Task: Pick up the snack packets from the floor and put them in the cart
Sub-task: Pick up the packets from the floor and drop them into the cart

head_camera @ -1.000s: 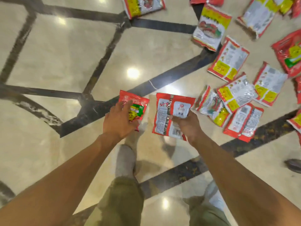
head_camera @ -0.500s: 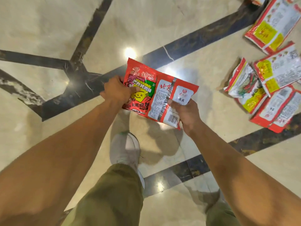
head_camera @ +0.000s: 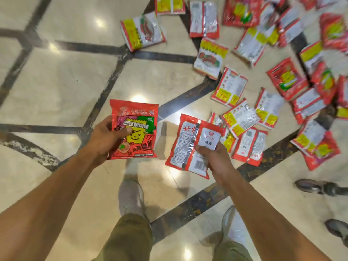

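The packet in the left hand (head_camera: 105, 137) shows its printed front (head_camera: 139, 117): red foil, a band of white Chinese characters on black, and under it a yellow cartoon face with crosses for eyes. The smaller print is too blurred to read. Its top seam points away from the person, and its long axis runs straight up the view.

The packet in the right hand (head_camera: 213, 159) shows its back (head_camera: 185, 147): a silver seam down the middle, large red characters beginning 北 at the top left, a white panel reading 清真, fine print and a barcode near the lower edge. Its long axis leans slightly to the right at the top.

Both hands are closed on their packets, thumb across the upper face and fingers curled beneath. The left grips its packet's left edge and the right grips its packet's lower right part. The two packets are held apart, above the marble floor (head_camera: 62, 87).

Many more red, yellow and silver packets (head_camera: 231, 87) lie scattered on the floor to the upper right, some overlapping. Their labels are smeared by motion.
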`<state>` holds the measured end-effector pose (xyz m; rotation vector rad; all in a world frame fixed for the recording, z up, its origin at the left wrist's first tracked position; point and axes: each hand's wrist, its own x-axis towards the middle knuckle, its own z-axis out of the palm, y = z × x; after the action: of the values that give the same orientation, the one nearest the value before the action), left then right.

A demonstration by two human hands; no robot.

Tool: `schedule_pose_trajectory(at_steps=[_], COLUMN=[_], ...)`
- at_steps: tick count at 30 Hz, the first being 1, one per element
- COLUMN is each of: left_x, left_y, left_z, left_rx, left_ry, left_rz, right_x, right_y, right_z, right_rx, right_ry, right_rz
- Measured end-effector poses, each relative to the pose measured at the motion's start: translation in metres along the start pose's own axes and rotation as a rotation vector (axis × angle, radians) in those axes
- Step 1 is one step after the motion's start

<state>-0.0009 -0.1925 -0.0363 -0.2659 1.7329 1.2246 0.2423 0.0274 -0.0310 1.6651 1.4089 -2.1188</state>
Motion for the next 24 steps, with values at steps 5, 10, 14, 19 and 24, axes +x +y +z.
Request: schedule_pose_trajectory(at_steps=[5,10,14,19,24], left_x=[-0.078,-0.178,-0.265,-0.365,-0.47], left_y=[0.093,0.174,0.236,0.296,0.334], left_z=[0.032,0.092,0.159,0.246,0.355], left_rx=[-0.101,-0.086,0.003,0.097,0.123], left_ry=[-0.162,-0.231,-0.275,-0.357,-0.458], left_rz=[0.096,0.161,0.213,0.252,0.266], right_x=[-0.068,-0.161,-0.249,-0.363,-0.478], right_y=[-0.079,-0.151,-0.203,-0.245,-0.264], right_z=[-0.052,-0.114,-0.181,-0.275,-0.376], right_rx=[0.069,0.215,0.266,0.312,0.411], right_ry=[0.019,0.072,0.164,0.271,0.375], right_rz=[-0.029,-0.108,-0.179,-0.248,-0.318])
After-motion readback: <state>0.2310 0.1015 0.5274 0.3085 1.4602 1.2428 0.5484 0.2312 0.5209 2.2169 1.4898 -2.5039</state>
